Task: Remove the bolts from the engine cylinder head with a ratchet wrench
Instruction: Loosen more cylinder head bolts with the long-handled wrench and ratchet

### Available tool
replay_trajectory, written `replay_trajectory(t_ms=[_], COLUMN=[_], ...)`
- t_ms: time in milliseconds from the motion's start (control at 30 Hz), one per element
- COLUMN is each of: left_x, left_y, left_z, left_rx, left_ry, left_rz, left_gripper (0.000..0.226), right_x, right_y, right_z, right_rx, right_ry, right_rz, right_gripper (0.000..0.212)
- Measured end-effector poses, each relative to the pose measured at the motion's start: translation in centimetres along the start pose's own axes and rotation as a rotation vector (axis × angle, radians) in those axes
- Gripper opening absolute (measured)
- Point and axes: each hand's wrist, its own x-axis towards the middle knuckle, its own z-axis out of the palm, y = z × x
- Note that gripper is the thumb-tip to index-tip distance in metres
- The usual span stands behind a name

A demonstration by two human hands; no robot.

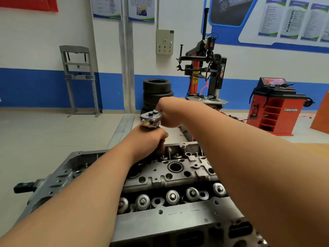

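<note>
Right hand point(169, 113) grips the chrome ratchet wrench point(149, 118); left hand point(147, 138) clasps its extension point(161, 146).

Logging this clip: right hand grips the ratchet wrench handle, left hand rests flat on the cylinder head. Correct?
Not quite. The head view shows the left hand curled round the shaft under the head of the ratchet wrench, above the cylinder head. The right hand does grip the handle.
</note>
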Motion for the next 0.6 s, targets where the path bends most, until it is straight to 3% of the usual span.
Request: replay_trajectory(t_ms=[200, 367, 500, 600], left_x=[0.1, -0.2, -0.6, -0.8], left_y=[-0.1, 0.3, 1.0, 1.4], left_z=[0.0, 0.3, 0.6, 0.7], left_rx=[0.089, 0.077, 0.099, 0.106], left_ry=[-0.005, 0.004, 0.041, 0.055], left_rz=[-0.018, -0.069, -0.083, -0.067], left_gripper=[0.055, 0.05, 0.058, 0.046], right_x=[0.0, -1.4, -5.5, -9.2], right_y=[-0.7, 0.7, 1.3, 0.6], right_z=[-0.3, -0.4, -1.3, -2.2], right_rx=[-0.059, -0.13, -0.164, -0.207], right_ry=[-0.037, -0.085, -0.089, -0.088], right_rz=[0.005, 0.135, 0.143, 0.138], right_gripper=[0.014, 0.019, 0.027, 0.03])
